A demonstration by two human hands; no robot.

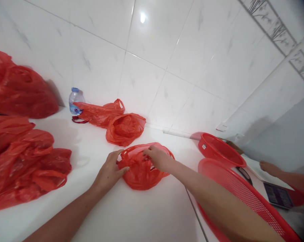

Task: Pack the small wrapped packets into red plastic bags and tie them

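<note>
A red plastic bag (pixel 141 178) sits on the white table with its mouth spread upward. My left hand (pixel 113 168) grips its left edge, thumb on the near side and fingers around the rim. Over the bag's opening, my right hand (pixel 157 157) reaches in with its fingers curled together. Whatever those fingertips hold, if anything, is too small to make out. Something small and dark shows in the bag beneath them. Just behind lies another open red bag (pixel 126 129), beside a crumpled red bag (pixel 98 113).
Large red bags (pixel 20 90) and a heap of red plastic bags (pixel 28 161) fill the left. A water bottle (pixel 76 101) stands by the tiled wall. At right are a red basin (pixel 219 151), a red mesh basket (pixel 242 191), a scale (pixel 277 195) and another person's hand (pixel 270 168).
</note>
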